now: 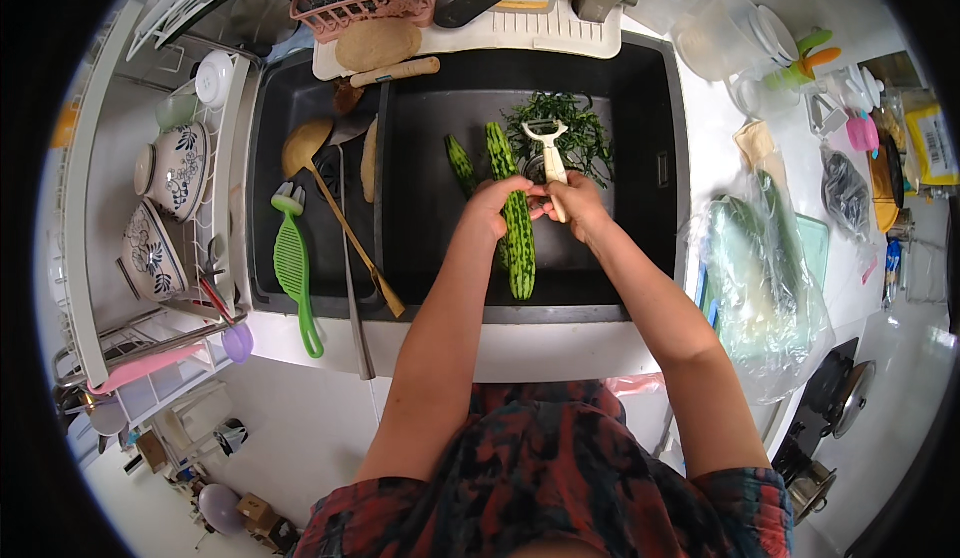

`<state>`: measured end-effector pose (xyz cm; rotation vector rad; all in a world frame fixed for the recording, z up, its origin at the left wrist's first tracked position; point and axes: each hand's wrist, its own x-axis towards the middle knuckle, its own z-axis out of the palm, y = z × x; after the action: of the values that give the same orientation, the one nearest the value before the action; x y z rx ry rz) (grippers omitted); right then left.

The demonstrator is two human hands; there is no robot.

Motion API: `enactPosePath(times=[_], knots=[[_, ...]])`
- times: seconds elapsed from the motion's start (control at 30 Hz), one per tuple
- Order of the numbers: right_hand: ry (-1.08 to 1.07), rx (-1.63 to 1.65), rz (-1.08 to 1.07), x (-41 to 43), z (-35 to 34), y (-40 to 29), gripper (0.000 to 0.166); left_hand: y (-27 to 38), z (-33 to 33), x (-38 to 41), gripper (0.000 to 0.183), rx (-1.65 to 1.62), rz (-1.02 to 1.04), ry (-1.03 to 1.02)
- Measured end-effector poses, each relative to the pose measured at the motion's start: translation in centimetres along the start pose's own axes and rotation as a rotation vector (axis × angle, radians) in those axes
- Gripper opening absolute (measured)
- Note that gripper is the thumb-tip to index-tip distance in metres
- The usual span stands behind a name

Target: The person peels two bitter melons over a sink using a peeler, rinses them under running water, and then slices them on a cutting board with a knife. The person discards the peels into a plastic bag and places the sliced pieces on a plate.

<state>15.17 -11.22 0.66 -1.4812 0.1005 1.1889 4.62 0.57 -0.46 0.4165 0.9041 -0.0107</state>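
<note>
Over the right basin of the dark sink, my left hand grips a long striped green gourd or cucumber, partly peeled, its far end tipped toward the back of the basin. Close beside it, my right hand holds a cream Y-shaped vegetable peeler by the handle, blade end up. The fingertips of both hands nearly meet between gourd and peeler. A second striped green gourd lies to the left, partly hidden by my left hand. Dark green peelings are heaped at the back right of the basin, around the drain.
The left basin holds a wooden ladle, a long metal-handled utensil and a green slotted scoop. Behind the sink stands a pink basket. A dish rack with bowls is left; bagged green vegetables lie right.
</note>
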Motion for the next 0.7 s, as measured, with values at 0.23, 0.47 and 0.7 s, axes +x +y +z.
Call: enactPosePath(times=[0.23, 0.47, 0.7], knots=[[0.197, -0.524, -0.102, 0.3, -2.8, 0.0, 0.038, 1.7, 0.3, -1.3, 0.026, 0.062, 0.09, 0.204], [-0.255, -1.184, 0.044, 2.4, -6.8, 4.0, 0.042, 2.8, -0.7, -3.0, 0.015, -0.026, 0.23, 0.25], [-0.423, -1.781, 0.064, 3.6, -6.9, 5.6, 0.043, 2.4, -0.8, -3.2, 0.011, 0.036, 0.244, 0.286]])
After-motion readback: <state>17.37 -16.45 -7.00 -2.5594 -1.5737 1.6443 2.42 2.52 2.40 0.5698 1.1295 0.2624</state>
